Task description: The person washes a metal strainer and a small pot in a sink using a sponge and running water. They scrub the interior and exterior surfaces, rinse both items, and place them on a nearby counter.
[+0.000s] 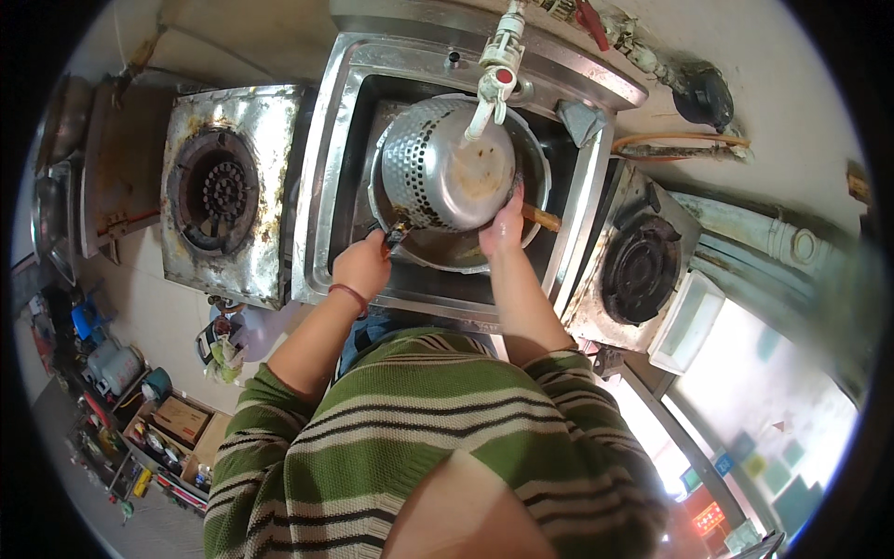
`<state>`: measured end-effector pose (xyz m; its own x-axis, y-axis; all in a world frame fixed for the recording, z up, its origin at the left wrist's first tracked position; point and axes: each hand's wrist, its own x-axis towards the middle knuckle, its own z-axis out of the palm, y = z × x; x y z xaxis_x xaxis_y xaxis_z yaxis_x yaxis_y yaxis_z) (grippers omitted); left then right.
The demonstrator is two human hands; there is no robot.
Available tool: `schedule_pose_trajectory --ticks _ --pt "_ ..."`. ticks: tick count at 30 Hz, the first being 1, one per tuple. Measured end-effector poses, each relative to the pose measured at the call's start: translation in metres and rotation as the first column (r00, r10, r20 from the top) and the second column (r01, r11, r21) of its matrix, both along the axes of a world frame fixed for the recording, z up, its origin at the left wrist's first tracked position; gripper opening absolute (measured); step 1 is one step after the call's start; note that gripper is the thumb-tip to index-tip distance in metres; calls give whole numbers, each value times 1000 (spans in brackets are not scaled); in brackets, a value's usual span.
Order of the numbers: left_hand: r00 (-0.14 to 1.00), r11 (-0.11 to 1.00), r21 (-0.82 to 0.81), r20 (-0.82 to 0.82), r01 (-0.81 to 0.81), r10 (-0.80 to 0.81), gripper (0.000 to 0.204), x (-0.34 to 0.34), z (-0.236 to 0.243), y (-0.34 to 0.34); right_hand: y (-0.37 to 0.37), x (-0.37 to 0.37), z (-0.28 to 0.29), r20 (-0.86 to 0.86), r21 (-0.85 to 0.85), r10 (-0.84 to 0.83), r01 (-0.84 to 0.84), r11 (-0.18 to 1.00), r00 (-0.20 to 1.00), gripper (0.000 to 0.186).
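A perforated metal strainer pot [458,172] lies tipped on its side under the tap, its brown-stained base turned toward the right. Beneath it, a wide round metal basin [380,177] sits in the steel sink [326,121]. My left hand [363,266] is closed around a dark handle at the strainer's near left side. At the lower right edge of its base, my right hand [506,226] grips the strainer, thumb up along the side; some fingers are hidden. A wooden handle [541,218] sticks out just right of that hand; its other end is hidden.
The white tap [498,79] hangs over the strainer. A grey cloth [580,122] drapes on the sink's far right corner. Gas burners flank the sink, one at left [219,191] and one at right [641,270]. A white tray [687,321] stands beside the right burner.
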<state>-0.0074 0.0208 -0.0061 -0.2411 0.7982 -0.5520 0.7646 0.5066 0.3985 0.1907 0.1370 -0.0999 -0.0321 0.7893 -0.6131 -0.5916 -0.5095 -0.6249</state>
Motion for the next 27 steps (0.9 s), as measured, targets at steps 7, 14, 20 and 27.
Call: schedule_pose_trajectory --ticks 7,14,20,27 --pt "978 999 -36 204 -31 38 18 37 1 12 -47 -35 30 739 366 -135 -224 903 660 61" --pt "818 946 -197 477 -256 321 20 53 26 16 -41 -43 72 929 220 -368 -867 447 46 40" --pt "765 930 -192 529 -313 367 19 46 25 0 16 -26 75 934 239 -341 -896 373 108 35" --pt "969 966 253 216 62 -119 20 20 7 -41 67 -2 65 959 193 91 -851 489 270 40"
